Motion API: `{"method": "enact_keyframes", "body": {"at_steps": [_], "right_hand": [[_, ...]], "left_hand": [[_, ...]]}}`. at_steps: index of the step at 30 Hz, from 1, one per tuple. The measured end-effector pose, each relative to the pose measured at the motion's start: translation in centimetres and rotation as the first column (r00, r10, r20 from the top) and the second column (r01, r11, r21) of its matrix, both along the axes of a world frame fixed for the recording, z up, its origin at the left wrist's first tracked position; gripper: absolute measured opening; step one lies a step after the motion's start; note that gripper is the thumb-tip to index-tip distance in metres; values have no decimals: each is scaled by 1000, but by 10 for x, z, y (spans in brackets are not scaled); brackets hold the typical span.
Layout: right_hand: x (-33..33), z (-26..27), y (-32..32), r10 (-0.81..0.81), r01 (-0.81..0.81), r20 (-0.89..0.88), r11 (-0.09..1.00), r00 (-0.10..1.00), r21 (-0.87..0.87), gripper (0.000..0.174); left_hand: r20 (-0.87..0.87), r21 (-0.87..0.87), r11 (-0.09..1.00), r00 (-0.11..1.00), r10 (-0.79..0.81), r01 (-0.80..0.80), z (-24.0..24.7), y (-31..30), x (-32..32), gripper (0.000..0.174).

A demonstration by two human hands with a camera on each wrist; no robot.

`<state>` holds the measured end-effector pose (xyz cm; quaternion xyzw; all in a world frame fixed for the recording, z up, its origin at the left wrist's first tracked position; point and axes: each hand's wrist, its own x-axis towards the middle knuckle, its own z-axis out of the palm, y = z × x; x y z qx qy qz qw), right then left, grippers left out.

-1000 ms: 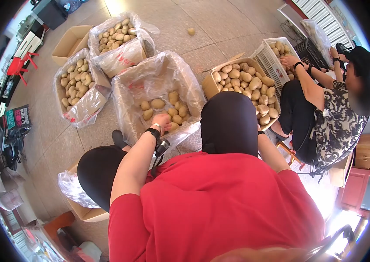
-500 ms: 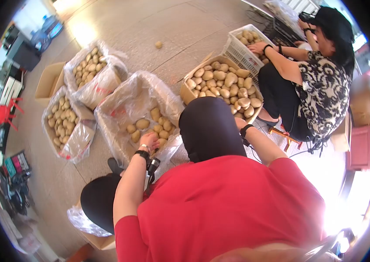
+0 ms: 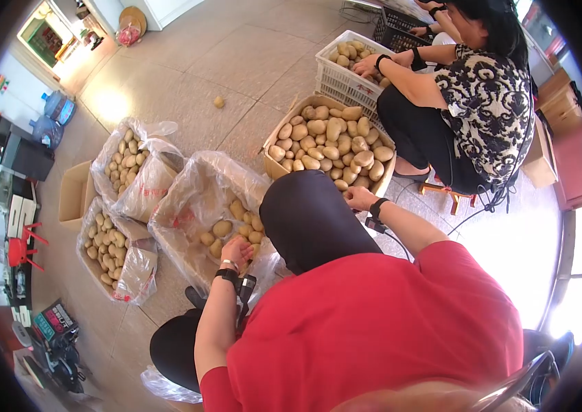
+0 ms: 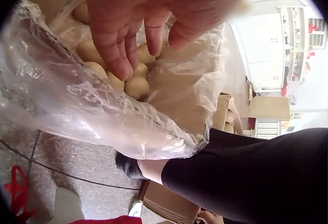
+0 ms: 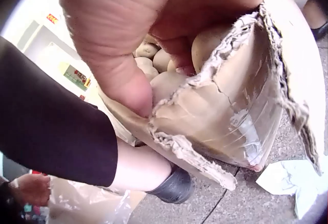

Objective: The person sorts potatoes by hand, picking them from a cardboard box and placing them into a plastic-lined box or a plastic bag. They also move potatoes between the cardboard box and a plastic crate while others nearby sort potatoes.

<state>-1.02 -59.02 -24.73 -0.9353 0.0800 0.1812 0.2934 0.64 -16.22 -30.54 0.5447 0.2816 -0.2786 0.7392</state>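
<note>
My left hand [image 3: 237,252] hovers over the near side of a plastic-lined box [image 3: 198,161], its fingers hanging loosely with nothing held. In the left wrist view, several potatoes [image 4: 137,88] lie beneath the fingertips [image 4: 120,70]. My right hand [image 3: 359,199] is at the near corner of a full cardboard box [image 3: 272,163] heaped with potatoes [image 3: 332,130]. Seen from the right wrist, its thumb [image 5: 137,98] is right at the torn cardboard rim [image 5: 220,55], and a finger reaches in among the potatoes. I cannot tell whether it grips one; the palm hides part of them.
Two more lined boxes of potatoes [image 3: 126,165] [image 3: 104,244] stand at left, beside an open carton [image 3: 75,192]. One loose potato [image 3: 219,101] lies on the floor. At right, another person [image 3: 480,103] reaches into a white crate [image 3: 335,79] of potatoes. My knee [image 3: 311,220] rises between the boxes.
The head view has turned, shifting the boxes left and the other person up. My left hand has drawn back from the potatoes towards the near rim. My right hand has come into view beside my knee.
</note>
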Motion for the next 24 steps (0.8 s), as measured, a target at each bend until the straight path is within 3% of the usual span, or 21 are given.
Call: {"method": "enact_keyframes", "body": {"at_steps": [3,6,11,16,18,20,22,24], "right_hand": [[1,1,5,-71,72,-36,997,997,33,38],[-3,4,13,-29,31,25,998,999,-62,36],[-2,1,22,-91,95,31,980,995,-176,39],[-2,-5,21,-72,82,57,977,996,-198,42],[5,-18,16,-106,120,142,989,984,-89,44],[22,-25,12,-269,258,65,955,961,145,48],[42,-7,12,-231,205,269,971,935,123,41],[48,81,45,-302,231,233,929,924,289,33]], "left_hand": [[-29,-21,1000,1000,1,-1,6,-5,2,36],[-33,-23,1000,999,3,-3,14,-9,1,37],[-29,-11,999,999,-44,44,16,-13,5,39],[-30,-36,999,1000,4,-5,24,-15,7,37],[21,-61,997,999,-37,38,23,-12,10,36],[41,-136,991,999,11,-5,29,-12,14,35],[54,-211,976,997,63,-50,41,-13,18,34],[88,-353,933,990,107,-70,65,-16,23,35]]}}
